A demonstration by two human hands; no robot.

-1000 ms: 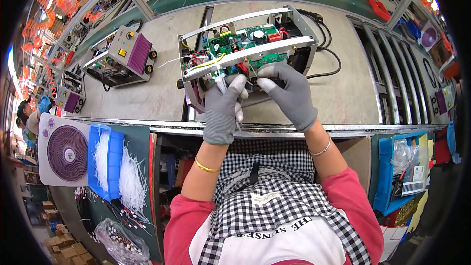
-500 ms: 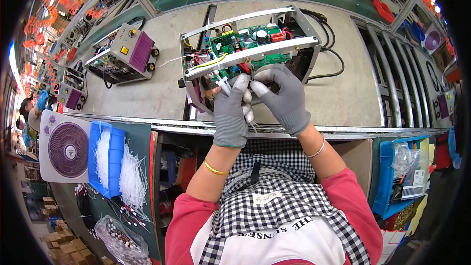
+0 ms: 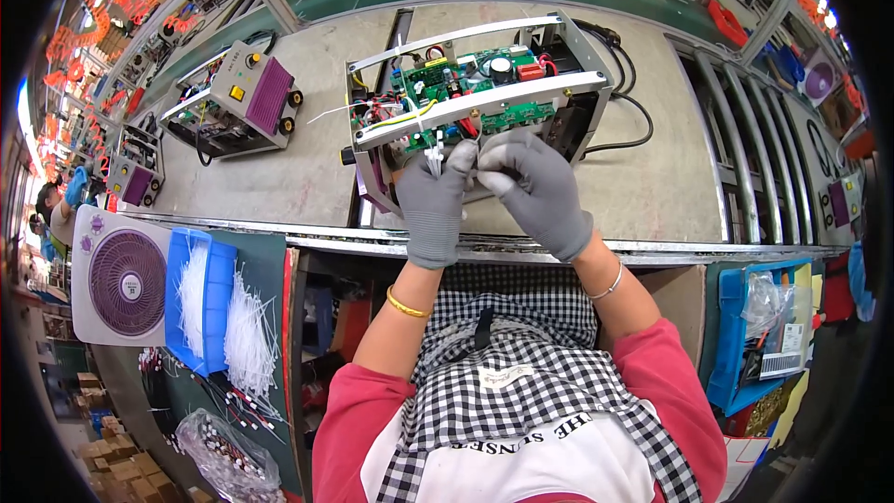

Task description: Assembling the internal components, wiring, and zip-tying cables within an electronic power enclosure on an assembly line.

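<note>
An open-framed machine [image 3: 484, 98] stands on the bench before me, its green circuit board [image 3: 526, 113] and wiring exposed between two pale rails. My left hand [image 3: 432, 210], in a grey glove, is closed on a small bundle of white cable ties [image 3: 435, 158] whose heads stick up past the fingers. Close beside it, my gloved right hand [image 3: 540, 196] is pinched; whatever its fingertips hold is too small to make out. Both sets of fingertips meet at the machine's near side, just below red wires [image 3: 468, 127] under the near rail.
A similar machine with a purple panel [image 3: 270, 98] stands at left. Nearer, a blue bin [image 3: 220, 303] and a loose pile of white cable ties [image 3: 250, 340] lie beside a fan [image 3: 130, 284]. Metal rollers [image 3: 745, 144] and a blue tray [image 3: 736, 377] are at right. A black cable [image 3: 643, 121] loops behind the machine.
My left hand has shifted slightly left and turned, so the cable ties now point more upright. My right fingers have curled in further. The machine sits a touch further right.
</note>
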